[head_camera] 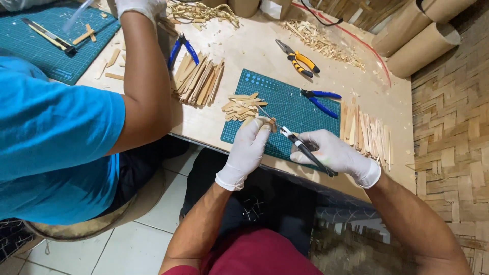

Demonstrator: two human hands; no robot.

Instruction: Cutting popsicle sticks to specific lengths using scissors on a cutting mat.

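Clearly, two gloved hands work at the near edge of the surface (pixel 239 48).
Left hand: the white-gloved left hand (pixel 248 147) is closed in a pinch on a small, thin, pale wooden strip (pixel 269 122), held at its fingertips.
Right hand: the white-gloved right hand (pixel 336 154) is wrapped round a slim black-handled craft knife (pixel 304 149), its fine blade reaching up and left to the strip.
Strip's place: just beyond the left fingertips, left of the right hand, over the near edge of the green gridded cutting mat (pixel 290 109).
Handling: likely very light, stiff along its length, yet brittle and quick to split; gloves may slip on it.
Hold: best pinched by its flat faces, close to the cut, fingers behind the blade.
Nearby: a heap of short cut wooden pieces (pixel 242 107) lies ahead of the left hand; blue-handled pliers (pixel 320 101) lie ahead of the right.
Other person: a blue-sleeved arm (pixel 145 76) reaches across well left of both.
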